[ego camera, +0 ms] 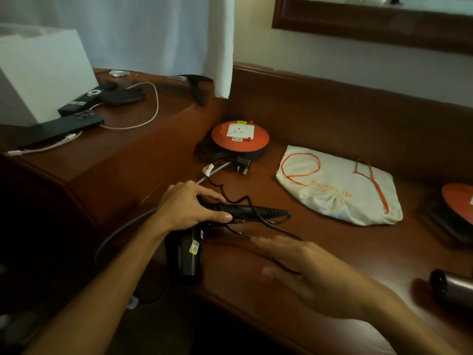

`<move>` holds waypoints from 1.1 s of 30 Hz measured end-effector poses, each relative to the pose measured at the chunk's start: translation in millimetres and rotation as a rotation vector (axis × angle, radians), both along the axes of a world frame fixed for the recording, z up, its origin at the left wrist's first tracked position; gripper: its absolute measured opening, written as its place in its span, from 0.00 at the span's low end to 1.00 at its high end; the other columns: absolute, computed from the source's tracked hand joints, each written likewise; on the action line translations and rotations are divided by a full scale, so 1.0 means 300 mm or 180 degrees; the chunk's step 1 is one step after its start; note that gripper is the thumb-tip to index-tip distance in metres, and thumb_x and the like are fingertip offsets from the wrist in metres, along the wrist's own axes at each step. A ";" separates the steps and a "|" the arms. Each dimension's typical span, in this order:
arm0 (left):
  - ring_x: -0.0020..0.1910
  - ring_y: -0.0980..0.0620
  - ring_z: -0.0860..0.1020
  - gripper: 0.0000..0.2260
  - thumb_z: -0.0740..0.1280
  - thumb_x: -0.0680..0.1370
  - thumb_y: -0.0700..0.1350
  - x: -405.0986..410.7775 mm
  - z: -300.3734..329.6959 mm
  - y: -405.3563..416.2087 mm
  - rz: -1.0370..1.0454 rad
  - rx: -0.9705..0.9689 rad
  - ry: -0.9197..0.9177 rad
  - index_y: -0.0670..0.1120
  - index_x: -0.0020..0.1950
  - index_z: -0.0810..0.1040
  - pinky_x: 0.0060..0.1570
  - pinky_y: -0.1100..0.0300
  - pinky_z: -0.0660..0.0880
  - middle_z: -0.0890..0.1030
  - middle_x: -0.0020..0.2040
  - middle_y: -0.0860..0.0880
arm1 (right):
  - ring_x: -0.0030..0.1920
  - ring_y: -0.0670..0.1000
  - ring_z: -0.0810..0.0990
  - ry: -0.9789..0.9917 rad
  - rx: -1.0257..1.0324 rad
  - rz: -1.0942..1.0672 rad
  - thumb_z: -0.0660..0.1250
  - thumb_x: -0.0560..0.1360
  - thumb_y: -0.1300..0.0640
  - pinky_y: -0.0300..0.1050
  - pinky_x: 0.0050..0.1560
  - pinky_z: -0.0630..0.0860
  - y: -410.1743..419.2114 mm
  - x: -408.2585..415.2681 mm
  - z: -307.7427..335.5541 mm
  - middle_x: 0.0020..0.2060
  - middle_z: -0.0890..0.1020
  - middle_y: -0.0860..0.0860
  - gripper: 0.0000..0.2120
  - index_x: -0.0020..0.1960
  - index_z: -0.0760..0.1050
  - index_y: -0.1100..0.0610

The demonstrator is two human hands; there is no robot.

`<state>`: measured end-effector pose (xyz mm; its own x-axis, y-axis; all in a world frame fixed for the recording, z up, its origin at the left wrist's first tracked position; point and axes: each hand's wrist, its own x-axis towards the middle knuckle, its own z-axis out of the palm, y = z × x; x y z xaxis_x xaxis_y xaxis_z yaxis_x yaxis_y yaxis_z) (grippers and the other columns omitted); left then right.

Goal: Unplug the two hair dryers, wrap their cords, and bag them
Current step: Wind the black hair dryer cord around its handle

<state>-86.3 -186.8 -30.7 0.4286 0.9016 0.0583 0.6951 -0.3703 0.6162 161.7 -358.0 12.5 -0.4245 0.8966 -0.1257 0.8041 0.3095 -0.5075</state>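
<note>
My left hand (pixel 190 207) grips the handle of a black hair dryer (pixel 189 254), whose barrel points toward me over the desk's front edge. Its black cord (pixel 258 213) lies in loose loops over the handle. My right hand (pixel 302 267) is blurred, just right of the dryer, with the cord running under its fingers; whether it holds the cord is unclear. A black plug (pixel 243 166) lies unplugged beside an orange round extension reel (pixel 240 137). A white drawstring bag (pixel 340 185) with orange cords lies flat to the right. The barrel end of a second dryer (pixel 450 285) shows at the right edge.
A second orange reel (pixel 460 201) sits at the far right. On the raised shelf at left lie phones (pixel 64 126), a remote, white cables and a white box (pixel 43 73). A curtain (pixel 220 47) hangs behind; a grey cable (pixel 122 231) trails off the desk.
</note>
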 end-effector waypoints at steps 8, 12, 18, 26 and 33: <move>0.51 0.62 0.82 0.26 0.74 0.55 0.76 0.005 0.005 -0.035 -0.0125 -0.0207 -0.0164 0.68 0.49 0.85 0.56 0.53 0.78 0.85 0.45 0.64 | 0.66 0.48 0.77 0.0129 0.0665 -0.1348 0.62 0.78 0.38 0.46 0.66 0.74 0.125 0.142 -0.154 0.68 0.76 0.50 0.29 0.75 0.68 0.50; 0.47 0.57 0.84 0.21 0.80 0.60 0.67 -0.029 -0.014 -0.051 -0.0092 -0.0342 -0.0946 0.62 0.49 0.87 0.50 0.56 0.78 0.86 0.45 0.59 | 0.33 0.53 0.82 0.2516 -0.0135 -0.2060 0.64 0.76 0.38 0.53 0.32 0.79 0.162 0.202 -0.190 0.37 0.84 0.56 0.26 0.54 0.80 0.62; 0.41 0.53 0.85 0.15 0.80 0.66 0.44 -0.033 -0.020 -0.091 -0.0228 -0.0562 -0.2029 0.48 0.52 0.88 0.42 0.65 0.78 0.87 0.43 0.47 | 0.52 0.54 0.84 0.2945 -0.0779 -0.0981 0.66 0.80 0.55 0.44 0.45 0.82 0.196 0.166 -0.077 0.52 0.86 0.55 0.13 0.61 0.78 0.59; 0.47 0.43 0.86 0.22 0.83 0.64 0.55 -0.022 -0.060 -0.090 -0.0271 -0.0846 -0.2557 0.49 0.55 0.88 0.49 0.54 0.82 0.86 0.46 0.45 | 0.28 0.57 0.74 0.2068 -0.1400 -0.0081 0.68 0.80 0.55 0.47 0.30 0.74 0.183 -0.011 -0.148 0.30 0.75 0.62 0.13 0.46 0.77 0.66; 0.48 0.54 0.76 0.22 0.81 0.59 0.64 0.017 -0.058 -0.135 -0.0653 -0.0291 -0.1316 0.65 0.52 0.86 0.50 0.58 0.75 0.80 0.42 0.59 | 0.36 0.47 0.83 0.0737 -0.0599 -0.0197 0.76 0.73 0.58 0.46 0.39 0.81 0.329 0.081 -0.181 0.35 0.84 0.49 0.03 0.46 0.84 0.55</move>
<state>-81.2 -227.4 -48.0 0.5559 0.8101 0.1860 0.3027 -0.4057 0.8624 186.1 -259.2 -41.8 -0.4067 0.8918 -0.1983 0.6748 0.1469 -0.7233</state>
